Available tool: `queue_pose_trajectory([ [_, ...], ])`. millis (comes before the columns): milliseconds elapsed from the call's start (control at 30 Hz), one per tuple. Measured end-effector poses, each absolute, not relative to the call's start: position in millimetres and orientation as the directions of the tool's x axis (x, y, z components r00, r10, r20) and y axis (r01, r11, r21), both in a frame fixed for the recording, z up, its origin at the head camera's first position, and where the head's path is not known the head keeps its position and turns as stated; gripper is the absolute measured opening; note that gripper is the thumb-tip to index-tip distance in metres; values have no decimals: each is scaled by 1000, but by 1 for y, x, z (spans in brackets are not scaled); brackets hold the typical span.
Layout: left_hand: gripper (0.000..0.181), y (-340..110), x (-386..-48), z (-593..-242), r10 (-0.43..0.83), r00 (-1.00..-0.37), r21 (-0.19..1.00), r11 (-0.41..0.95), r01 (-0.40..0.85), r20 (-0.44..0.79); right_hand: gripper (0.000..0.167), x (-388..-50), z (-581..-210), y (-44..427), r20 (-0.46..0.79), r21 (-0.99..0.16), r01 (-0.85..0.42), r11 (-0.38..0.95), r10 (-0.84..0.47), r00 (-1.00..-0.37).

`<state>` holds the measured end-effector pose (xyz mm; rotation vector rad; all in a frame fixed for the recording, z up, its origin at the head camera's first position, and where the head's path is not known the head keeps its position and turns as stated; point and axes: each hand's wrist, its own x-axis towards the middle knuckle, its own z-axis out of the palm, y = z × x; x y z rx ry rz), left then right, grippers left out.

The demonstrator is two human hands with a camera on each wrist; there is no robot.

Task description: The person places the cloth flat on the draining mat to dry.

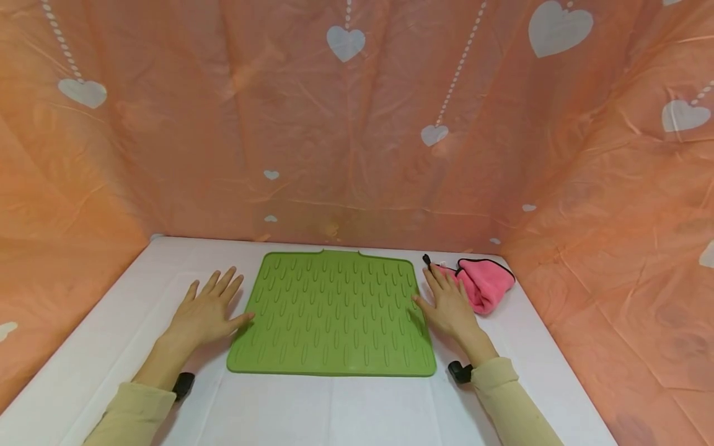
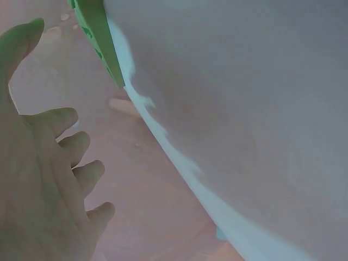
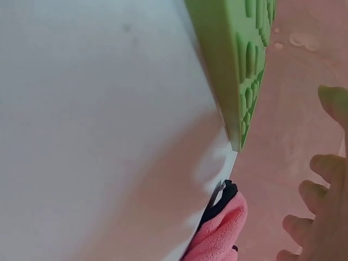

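Note:
A green mat (image 1: 334,310) with rows of raised oval ridges lies flat on the white table. Beside its left edge is my left hand (image 1: 203,316), fingers spread and straight, the thumb reaching over the mat's border. My right hand (image 1: 450,310) hovers at the mat's right edge, also with spread fingers and holding nothing. Just beyond the right hand, a crumpled pink cloth (image 1: 485,285) with black trim sits on the table. In the left wrist view, the left hand (image 2: 49,168) appears raised off the tabletop; the right wrist view shows the right hand (image 3: 323,201) likewise.
The white tabletop (image 1: 279,409) extends around the mat. Orange sheeting (image 1: 346,155) printed with pale hearts encloses the table at the back and on both sides. A dark loop (image 1: 426,260) sticks out from the pink cloth near the back edge.

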<state>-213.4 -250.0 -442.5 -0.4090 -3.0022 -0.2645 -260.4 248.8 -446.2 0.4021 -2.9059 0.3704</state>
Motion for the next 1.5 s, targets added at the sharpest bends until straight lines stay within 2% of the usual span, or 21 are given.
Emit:
queue_pose_trajectory([
  [500, 90, -254, -190, -443, 341, -926, 50, 934, 353, 165, 72, -279, -432, 269, 298, -239, -283, 929, -208, -932],
  [800, 90, -254, -170, -449, 417, -891, 28, 903, 428, 179, 74, -293, -426, 288, 253, -234, -257, 937, -196, -947],
  [1200, 89, -251, -158, -456, 481, -861, 59, 867, 496, 167, 75, -309, -425, 311, 111, -167, -237, 957, -221, -969],
  [1500, 88, -250, -158, -461, 473, -868, 89, 868, 489, 151, 70, -323, -436, 320, 45, -224, -297, 928, -294, -955],
])
